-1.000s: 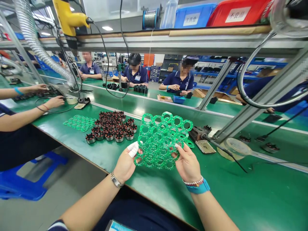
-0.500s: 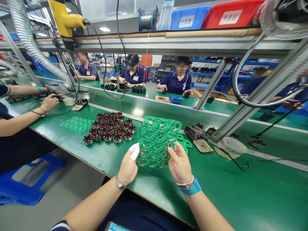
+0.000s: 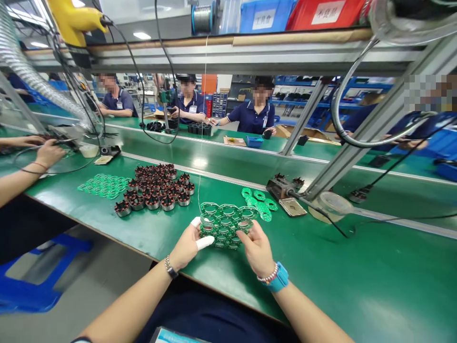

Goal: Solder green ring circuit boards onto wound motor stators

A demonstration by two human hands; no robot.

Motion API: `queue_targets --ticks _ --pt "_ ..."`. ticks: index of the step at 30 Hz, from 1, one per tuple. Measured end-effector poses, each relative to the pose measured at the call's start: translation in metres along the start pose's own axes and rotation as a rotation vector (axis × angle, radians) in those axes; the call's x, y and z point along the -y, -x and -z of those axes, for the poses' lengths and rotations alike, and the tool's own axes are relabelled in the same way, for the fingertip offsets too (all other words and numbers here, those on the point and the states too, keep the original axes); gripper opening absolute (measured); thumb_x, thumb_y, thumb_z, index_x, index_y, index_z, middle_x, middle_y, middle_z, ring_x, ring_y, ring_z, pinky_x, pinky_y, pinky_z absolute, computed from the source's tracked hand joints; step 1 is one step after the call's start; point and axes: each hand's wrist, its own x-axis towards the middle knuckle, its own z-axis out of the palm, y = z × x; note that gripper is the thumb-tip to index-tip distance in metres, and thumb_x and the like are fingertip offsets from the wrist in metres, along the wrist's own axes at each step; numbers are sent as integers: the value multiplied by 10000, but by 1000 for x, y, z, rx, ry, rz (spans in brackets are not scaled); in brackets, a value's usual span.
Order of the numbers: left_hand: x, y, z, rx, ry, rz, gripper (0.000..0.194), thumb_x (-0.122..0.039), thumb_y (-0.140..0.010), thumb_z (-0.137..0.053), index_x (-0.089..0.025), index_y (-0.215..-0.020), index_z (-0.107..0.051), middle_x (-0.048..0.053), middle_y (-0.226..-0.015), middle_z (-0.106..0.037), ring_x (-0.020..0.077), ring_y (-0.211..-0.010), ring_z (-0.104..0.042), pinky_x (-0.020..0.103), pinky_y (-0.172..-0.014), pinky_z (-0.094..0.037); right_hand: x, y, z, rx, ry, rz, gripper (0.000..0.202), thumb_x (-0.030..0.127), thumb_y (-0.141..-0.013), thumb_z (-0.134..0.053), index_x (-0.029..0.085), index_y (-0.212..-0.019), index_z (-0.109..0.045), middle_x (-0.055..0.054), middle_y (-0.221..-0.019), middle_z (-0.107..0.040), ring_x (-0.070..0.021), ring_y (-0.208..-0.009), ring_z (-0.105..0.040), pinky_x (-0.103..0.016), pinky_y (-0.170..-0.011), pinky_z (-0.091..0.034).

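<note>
Green PCB panel (image 3: 218, 216) has tipped flatter since prev. frame, far edge now lower in view; location: ctr of frame, held over green bench (image 3: 339, 286); L hand (image 3: 184, 246): white-capped thumb & finger pinching panel's L edge; R hand (image 3: 259, 250): thumb & fingers closed on R edge; loose PCBs (image 3: 262, 208) just beyond, R of ctr; top, R of ctr: blue bin (image 3: 247, 16) marked "工具盒", red bin (image 3: 297, 19) marked "不良品".

Tilted green perforated circuit boards (image 3: 218, 216)
</note>
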Motion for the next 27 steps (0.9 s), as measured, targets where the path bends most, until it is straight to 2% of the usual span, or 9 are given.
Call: queue_targets --ticks 4,9,13,18,23,27 --pt "-9 -7 -4 23 -157 47 328 -245 -594 -740 -176 -905 -661 65 -932 -680 235 -905 -595 351 -850 -436 3 1 -2 79 26 -34 191 330 -644 -677 215 -788 -627 6 -762 -620 -148 -701 -529 -282 -657 -440" --pt "-11 -16 -6 53 -137 43 232 -299 -625 -711 -160 -811 -702 58 -815 -703 232 -841 -616 358 -818 -458 12 -3 -3 157 48 -65 252 336 -618 -699 216 -833 -641 12 -711 -631 -146 -638 -544 -283 -600 -452" --pt "-5 -19 -10 -17 -76 30 204 -296 -617 -717 -150 -759 -706 54 -743 -696 200 -730 -618 324 -747 -474 14 -6 -9 103 84 -32 162 354 -677 -654 195 -706 -641 12 -664 -619 -146 -645 -534 -289 -637 -446" --pt "6 -20 -15 -169 -79 33 164 -277 -602 -729 -134 -675 -695 33 -618 -658 157 -618 -581 269 -636 -460 12 -4 -15 34 111 -4 180 362 -710 -623 183 -691 -613 16 -640 -601 -141 -621 -510 -286 -617 -440" --pt "7 -19 -17 -184 -65 45 191 -284 -591 -736 -132 -690 -677 32 -668 -665 131 -561 -562 250 -565 -450 12 -3 -14 24 119 -11 181 340 -703 -627 177 -636 -585 27 -590 -569 -121 -578 -488 -266 -597 -431" --pt "-1 -18 -18 -127 17 97 273 -294 -562 -758 -128 -757 -661 41 -723 -678 145 -612 -585 243 -564 -453 9 -6 -13 -1 103 -21 201 358 -669 -652 176 -731 -592 19 -653 -588 -121 -596 -506 -256 -576 -435"
